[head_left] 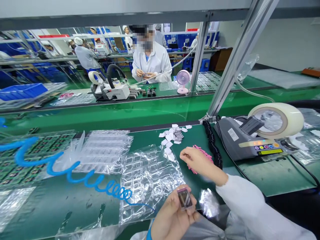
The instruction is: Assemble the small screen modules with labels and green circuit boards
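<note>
Within left hand (172, 215), dark panel (184, 199)

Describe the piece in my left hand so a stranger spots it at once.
On the green workbench, find the clear plastic tray by the tight end of the blue coiled hose. At its near right corner, the left hand holds a small rectangular piece. Unlike the white cards by the tray's far corner, it has a dark, glossy face and a pink top edge.

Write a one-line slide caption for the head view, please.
The left hand holds a small dark panel; the right hand is near pink tabs.
</note>
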Available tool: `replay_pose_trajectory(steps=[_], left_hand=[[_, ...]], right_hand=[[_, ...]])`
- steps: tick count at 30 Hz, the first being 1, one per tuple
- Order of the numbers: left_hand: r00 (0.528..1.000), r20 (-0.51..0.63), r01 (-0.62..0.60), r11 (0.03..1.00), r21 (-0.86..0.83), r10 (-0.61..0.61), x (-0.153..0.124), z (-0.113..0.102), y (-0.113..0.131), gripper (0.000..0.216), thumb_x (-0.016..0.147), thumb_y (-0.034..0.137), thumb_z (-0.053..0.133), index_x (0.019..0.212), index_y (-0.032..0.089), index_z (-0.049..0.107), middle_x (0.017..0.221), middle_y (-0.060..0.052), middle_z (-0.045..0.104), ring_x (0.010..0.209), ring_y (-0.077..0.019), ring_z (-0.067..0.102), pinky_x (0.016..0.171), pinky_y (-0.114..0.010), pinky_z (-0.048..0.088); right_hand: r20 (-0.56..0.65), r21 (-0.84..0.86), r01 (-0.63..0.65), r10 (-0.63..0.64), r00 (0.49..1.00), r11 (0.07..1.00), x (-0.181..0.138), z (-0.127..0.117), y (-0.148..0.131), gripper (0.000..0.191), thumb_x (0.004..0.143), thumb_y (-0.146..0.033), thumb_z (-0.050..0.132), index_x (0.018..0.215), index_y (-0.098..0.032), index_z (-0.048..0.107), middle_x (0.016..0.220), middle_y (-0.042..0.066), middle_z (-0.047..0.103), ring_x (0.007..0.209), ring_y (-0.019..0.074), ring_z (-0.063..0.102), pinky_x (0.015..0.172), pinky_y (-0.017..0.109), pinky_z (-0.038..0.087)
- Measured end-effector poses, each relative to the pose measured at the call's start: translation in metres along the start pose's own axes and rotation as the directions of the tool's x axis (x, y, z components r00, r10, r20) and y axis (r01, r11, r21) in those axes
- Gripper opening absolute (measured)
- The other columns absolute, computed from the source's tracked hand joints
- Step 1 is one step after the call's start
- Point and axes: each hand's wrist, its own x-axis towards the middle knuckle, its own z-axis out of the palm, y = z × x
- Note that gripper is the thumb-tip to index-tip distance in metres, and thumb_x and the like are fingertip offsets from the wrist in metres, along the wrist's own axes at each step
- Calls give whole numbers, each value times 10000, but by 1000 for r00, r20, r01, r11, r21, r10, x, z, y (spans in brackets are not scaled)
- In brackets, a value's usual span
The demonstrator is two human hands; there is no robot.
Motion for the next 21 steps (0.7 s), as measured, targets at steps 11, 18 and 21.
replay_pose_trajectory(steps=[11, 18, 21], left_hand=[[991, -106, -75, 996, 38, 79, -13, -6, 27, 299, 670, 390, 723, 896, 198, 688, 791, -26, 659, 636, -90, 489, 715, -297, 369], [991, -115, -63, 997, 35, 67, -12, -6, 31, 296, 650, 384, 740, 882, 207, 691, 792, -26, 656, 638, -91, 486, 727, -298, 362], [989, -125, -74, 996, 39, 79, -13, -8, 31, 291, 657, 390, 733, 888, 219, 690, 801, -23, 661, 638, -91, 489, 732, -302, 366]], right_hand=[[4, -244, -205, 212, 977, 948, 70, 51, -9, 278, 879, -347, 561, 1074, -149, 565, 1118, 68, 571, 1008, 216, 559, 865, 445, 460], [72, -60, -193, 197, 978, 979, 72, 56, -3, 230, 891, -325, 549, 1035, -147, 575, 1028, 50, 599, 884, 172, 596, 772, 374, 507], [64, 76, -173, 169, 984, 982, 68, 58, 0, 219, 895, -322, 544, 1018, -144, 577, 987, 42, 607, 839, 157, 603, 738, 349, 517]])
